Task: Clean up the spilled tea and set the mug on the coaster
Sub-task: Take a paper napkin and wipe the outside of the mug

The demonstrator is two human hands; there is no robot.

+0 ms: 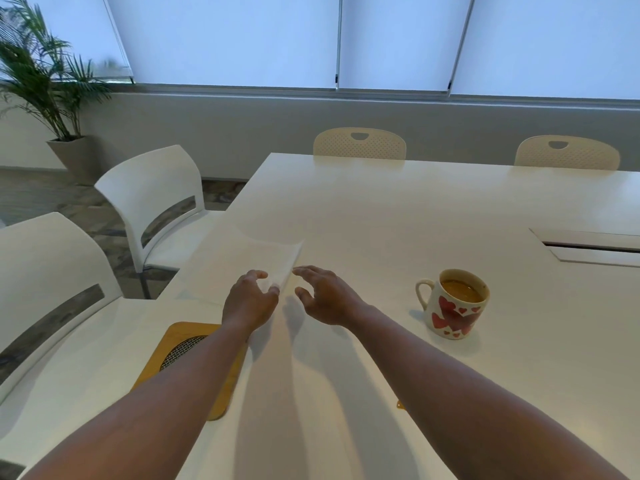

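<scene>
A white mug with red hearts stands upright on the white table, right of centre, with brown tea inside. A folded white napkin lies flat ahead of my hands. My left hand hovers at its near end, fingers curled and apart, thumb and forefinger on either side of the napkin's corner. My right hand is open just right of the napkin, holding nothing. A wooden coaster with a dark mesh centre lies near left, partly under my left forearm. A small amber tea spot shows beside my right forearm.
Two white chairs stand along the table's left side and two perforated cream chairs at the far side. A cable slot is set into the table at right. A potted palm stands in the far left corner.
</scene>
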